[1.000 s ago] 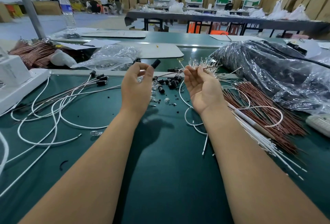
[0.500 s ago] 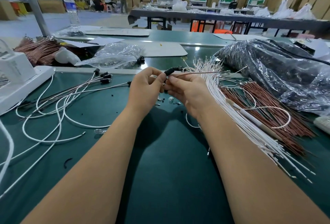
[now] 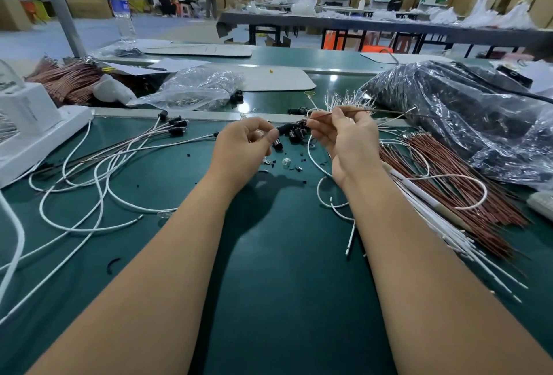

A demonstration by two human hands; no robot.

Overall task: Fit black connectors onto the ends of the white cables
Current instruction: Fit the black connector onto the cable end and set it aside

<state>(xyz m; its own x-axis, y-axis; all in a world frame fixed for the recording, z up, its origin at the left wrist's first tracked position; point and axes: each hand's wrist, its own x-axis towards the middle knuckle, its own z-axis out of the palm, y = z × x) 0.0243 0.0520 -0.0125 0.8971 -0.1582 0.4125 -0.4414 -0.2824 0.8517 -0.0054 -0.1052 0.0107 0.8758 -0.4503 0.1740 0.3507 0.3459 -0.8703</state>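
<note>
Black plastic connector [image 3: 277,144], small and barrel-shaped, pinched by left hand [image 3: 244,147] at about 10 o'clock over green mat [image 3: 269,255]. Thin brownish wire [image 3: 353,111] pinched by right hand [image 3: 344,138], palm up, fingers curled. Better to line up tip and hole first, then push straight, probably gently.

We find open green mat [image 3: 284,270] between our forearms. Looping white cables with black ends [image 3: 98,171] crowd the left. A bundle of reddish-brown wires and straight white cables [image 3: 443,195] blocks the right, with a crinkled clear plastic bag of dark parts [image 3: 466,123] behind. Small loose black connectors [image 3: 294,135] litter the mat just ahead.
</note>
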